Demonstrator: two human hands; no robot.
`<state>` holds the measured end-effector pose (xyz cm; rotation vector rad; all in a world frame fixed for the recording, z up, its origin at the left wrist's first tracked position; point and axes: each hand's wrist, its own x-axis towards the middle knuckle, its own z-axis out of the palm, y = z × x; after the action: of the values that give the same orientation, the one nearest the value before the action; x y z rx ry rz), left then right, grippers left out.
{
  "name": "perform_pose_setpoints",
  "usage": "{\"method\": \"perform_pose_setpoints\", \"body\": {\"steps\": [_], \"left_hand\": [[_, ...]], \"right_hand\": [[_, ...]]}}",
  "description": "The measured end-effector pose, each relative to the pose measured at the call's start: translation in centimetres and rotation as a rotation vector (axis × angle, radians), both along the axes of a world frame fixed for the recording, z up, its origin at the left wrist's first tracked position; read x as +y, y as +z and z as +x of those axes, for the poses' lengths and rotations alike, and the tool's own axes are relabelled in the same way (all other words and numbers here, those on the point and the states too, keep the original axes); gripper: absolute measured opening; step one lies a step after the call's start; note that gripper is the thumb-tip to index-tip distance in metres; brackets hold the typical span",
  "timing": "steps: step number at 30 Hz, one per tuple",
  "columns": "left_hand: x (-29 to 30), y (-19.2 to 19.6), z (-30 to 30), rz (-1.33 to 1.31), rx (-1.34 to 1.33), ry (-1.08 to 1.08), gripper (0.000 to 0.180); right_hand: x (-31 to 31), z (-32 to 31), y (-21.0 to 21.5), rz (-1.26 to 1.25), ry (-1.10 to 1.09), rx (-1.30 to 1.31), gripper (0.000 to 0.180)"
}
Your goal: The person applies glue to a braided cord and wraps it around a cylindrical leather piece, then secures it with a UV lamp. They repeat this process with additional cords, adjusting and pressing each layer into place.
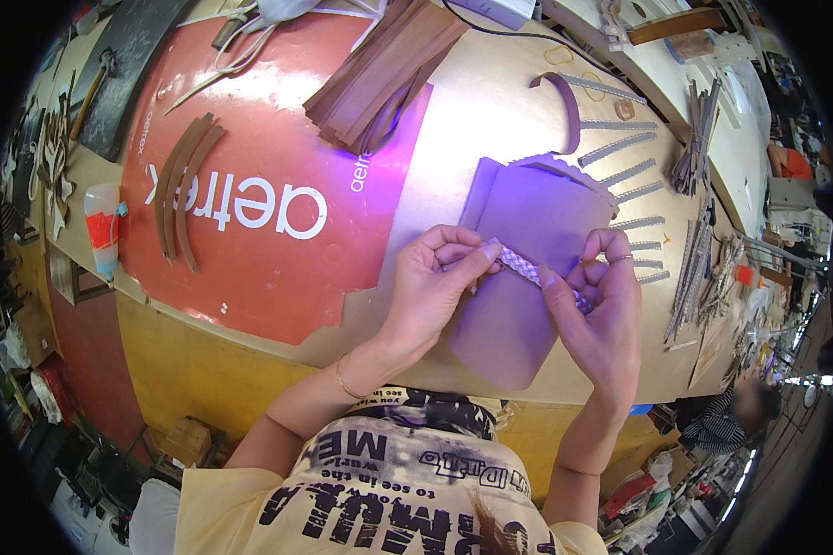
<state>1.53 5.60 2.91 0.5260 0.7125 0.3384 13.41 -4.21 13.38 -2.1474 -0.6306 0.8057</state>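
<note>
Both hands, left (pixel 432 277), right (pixel 602 296), pinching braided strip (pixel 528 266)

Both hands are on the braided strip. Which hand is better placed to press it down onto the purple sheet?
Right, probably. The right hand hangs directly over the purple sheet, pinching the lower end of the braided strip. The left hand holds the upper end at the sheet's left edge.

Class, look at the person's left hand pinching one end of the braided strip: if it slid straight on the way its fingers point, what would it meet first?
Probably the right hand, which pinches the braided strip's other end; the left hand points along it. Depth is unclear.
</note>
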Motion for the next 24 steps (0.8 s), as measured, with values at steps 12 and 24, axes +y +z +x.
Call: {"method": "perform_pose_setpoints", "body": {"steps": [12,24], "left_hand": [[-0.7,0.4,0.3,0.5,0.136,-0.014,0.015],[-1.5,0.9,-1.9,1.255,-0.097,-0.281,0.051]], "right_hand": [[0.0,-0.1,-0.6,0.066,-0.04,-0.038,0.03],[-1.5,0.9,-0.2,0.08,0.058,-0.072,0.028]]}}
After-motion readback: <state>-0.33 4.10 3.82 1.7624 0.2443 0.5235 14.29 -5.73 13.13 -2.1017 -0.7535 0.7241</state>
